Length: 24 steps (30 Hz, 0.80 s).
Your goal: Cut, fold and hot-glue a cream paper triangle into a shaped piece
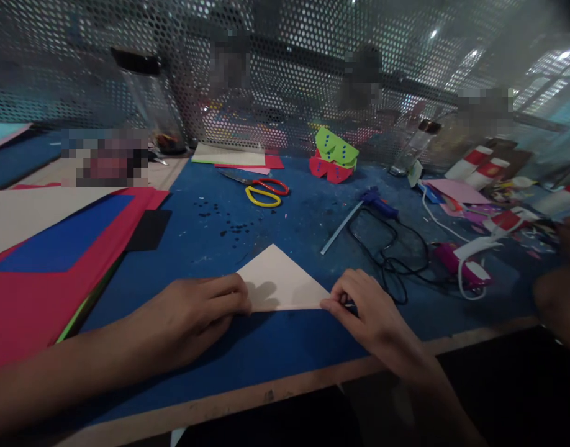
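Note:
A cream sheet of paper [280,279], folded into a triangle, lies on the blue table with its tip pointing away from me and its long edge towards me. My left hand [208,310] covers the left corner, its fingers curled together and gripping the paper there. At the opposite corner, my right hand [359,307] pinches the paper between thumb and fingers. Beyond the triangle lie scissors [266,191] with one red and one yellow handle. To the right is a blue glue gun [378,203] with a glue stick [341,226] poking out.
Coloured paper sheets [33,304] are stacked at the left. Green and red paper cutouts [334,155] stand near the perforated metal screen [285,68]. A black cord [427,248] and a magenta device [462,264] lie right. Another person's arm [559,304] reaches in at the right edge.

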Tool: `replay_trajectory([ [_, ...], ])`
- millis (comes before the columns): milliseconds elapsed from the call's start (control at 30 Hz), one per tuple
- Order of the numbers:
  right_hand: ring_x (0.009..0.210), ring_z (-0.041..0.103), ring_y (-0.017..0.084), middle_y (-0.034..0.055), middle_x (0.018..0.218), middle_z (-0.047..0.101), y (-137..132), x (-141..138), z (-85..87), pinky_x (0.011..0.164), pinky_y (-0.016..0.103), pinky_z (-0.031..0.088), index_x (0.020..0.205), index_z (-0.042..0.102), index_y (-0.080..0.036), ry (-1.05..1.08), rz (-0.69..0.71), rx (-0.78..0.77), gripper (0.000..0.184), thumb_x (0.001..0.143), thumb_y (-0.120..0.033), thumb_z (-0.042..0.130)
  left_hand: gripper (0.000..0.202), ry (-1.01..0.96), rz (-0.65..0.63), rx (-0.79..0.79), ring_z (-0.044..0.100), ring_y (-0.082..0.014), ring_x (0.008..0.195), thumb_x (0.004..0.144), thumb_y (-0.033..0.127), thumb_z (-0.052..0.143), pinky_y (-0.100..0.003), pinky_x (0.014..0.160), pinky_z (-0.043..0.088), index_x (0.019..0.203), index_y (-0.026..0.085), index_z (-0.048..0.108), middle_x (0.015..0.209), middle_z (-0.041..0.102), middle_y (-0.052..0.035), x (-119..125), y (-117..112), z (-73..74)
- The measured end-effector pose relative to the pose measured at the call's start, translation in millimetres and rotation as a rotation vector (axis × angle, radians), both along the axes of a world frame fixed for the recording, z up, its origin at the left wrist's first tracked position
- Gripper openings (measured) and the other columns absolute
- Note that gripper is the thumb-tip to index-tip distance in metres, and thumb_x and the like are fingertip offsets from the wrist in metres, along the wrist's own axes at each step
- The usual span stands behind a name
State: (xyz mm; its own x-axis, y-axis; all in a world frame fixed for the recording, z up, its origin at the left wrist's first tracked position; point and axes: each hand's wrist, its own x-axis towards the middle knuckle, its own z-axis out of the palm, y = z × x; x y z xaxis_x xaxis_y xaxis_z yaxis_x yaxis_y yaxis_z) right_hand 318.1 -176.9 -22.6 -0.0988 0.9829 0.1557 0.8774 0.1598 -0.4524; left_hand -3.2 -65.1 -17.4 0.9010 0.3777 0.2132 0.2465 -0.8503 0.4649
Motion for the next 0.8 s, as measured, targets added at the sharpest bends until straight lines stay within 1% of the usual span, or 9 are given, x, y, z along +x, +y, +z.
replay_trajectory([
  [67, 0.087, 0.058, 0.021, 0.0009, 0.089, 0.064, -0.5, -1.1, 2.4, 0.078, 0.036, 0.04, 0.084, 0.06, -0.023, 0.011, -0.013, -0.019, 0.02, 0.102, -0.027, 0.07, 0.029, -0.062, -0.018, 0.059, 0.073, -0.0138, 0.088, 0.104, 0.009, 0.045, -0.022, 0.077, 0.056, 0.112, 0.022, 0.07, 0.109, 0.073, -0.0053, -1.3, -1.9, -1.5],
  [133, 0.087, 0.058, 0.021, 0.0005, 0.09, 0.064, -1.0, -2.4, 4.7, 0.079, 0.036, 0.04, 0.084, 0.06, -0.023, 0.027, -0.032, -0.041, 0.02, 0.102, -0.026, 0.07, 0.028, -0.071, -0.036, 0.109, 0.075, -0.0148, 0.098, 0.105, 0.009, 0.047, -0.023, 0.085, 0.059, 0.117, 0.022, 0.068, 0.116, 0.074, -0.0064, -3.5, -5.0, -1.8],
  [233, 0.088, 0.058, 0.02, 0.0001, 0.09, 0.063, -1.6, -3.8, 6.6, 0.081, 0.036, 0.04, 0.084, 0.06, -0.023, 0.044, -0.041, -0.049, 0.021, 0.102, -0.026, 0.07, 0.026, -0.09, -0.042, 0.19, 0.075, -0.0153, 0.099, 0.106, 0.01, 0.048, -0.023, 0.083, 0.06, 0.119, 0.021, 0.067, 0.116, 0.075, -0.0061, -6.5, -8.8, -1.5],
  [333, 0.089, 0.058, 0.021, 0.0003, 0.089, 0.063, -2.1, -3.8, 6.3, 0.082, 0.037, 0.04, 0.084, 0.06, -0.023, 0.044, -0.036, -0.033, 0.021, 0.103, -0.028, 0.069, 0.025, -0.09, -0.039, 0.219, 0.075, -0.0152, 0.097, 0.107, 0.013, 0.049, -0.023, 0.082, 0.061, 0.119, 0.021, 0.069, 0.115, 0.076, -0.0056, -7.0, -9.3, -2.5],
  [467, 0.089, 0.059, 0.02, 0.0005, 0.09, 0.064, -2.2, -3.0, 5.0, 0.082, 0.037, 0.041, 0.085, 0.06, -0.023, 0.036, -0.03, -0.016, 0.021, 0.103, -0.028, 0.068, 0.034, -0.061, -0.042, 0.244, 0.076, -0.0171, 0.101, 0.109, 0.018, 0.047, -0.025, 0.085, 0.062, 0.137, 0.025, 0.066, 0.12, 0.077, -0.0058, -4.9, -6.8, -6.6],
  [500, 0.089, 0.059, 0.02, 0.0006, 0.09, 0.064, -2.0, -2.8, 4.7, 0.082, 0.037, 0.041, 0.085, 0.06, -0.024, 0.034, -0.027, -0.014, 0.021, 0.103, -0.028, 0.068, 0.036, -0.056, -0.038, 0.252, 0.076, -0.0177, 0.101, 0.109, 0.019, 0.047, -0.026, 0.084, 0.062, 0.139, 0.026, 0.066, 0.12, 0.077, -0.0059, -4.4, -6.3, -7.7],
  [667, 0.089, 0.059, 0.021, 0.001, 0.091, 0.065, -0.4, -2.8, 3.4, 0.081, 0.036, 0.042, 0.085, 0.061, -0.024, 0.032, -0.029, -0.023, 0.02, 0.102, -0.029, 0.068, 0.036, -0.026, -0.043, 0.259, 0.077, -0.0195, 0.098, 0.109, 0.02, 0.042, -0.029, 0.086, 0.063, 0.131, 0.024, 0.071, 0.116, 0.079, -0.0071, -2.1, -7.7, -7.7],
  [800, 0.088, 0.06, 0.021, 0.0006, 0.09, 0.065, 0.5, -4.0, 3.7, 0.081, 0.036, 0.041, 0.086, 0.061, -0.023, 0.048, -0.051, -0.025, 0.017, 0.098, -0.024, 0.072, 0.036, -0.019, -0.057, 0.323, 0.077, -0.0213, 0.103, 0.112, 0.025, 0.041, -0.031, 0.089, 0.064, 0.135, 0.021, 0.069, 0.118, 0.08, -0.0079, 0.6, -10.4, -3.1],
])
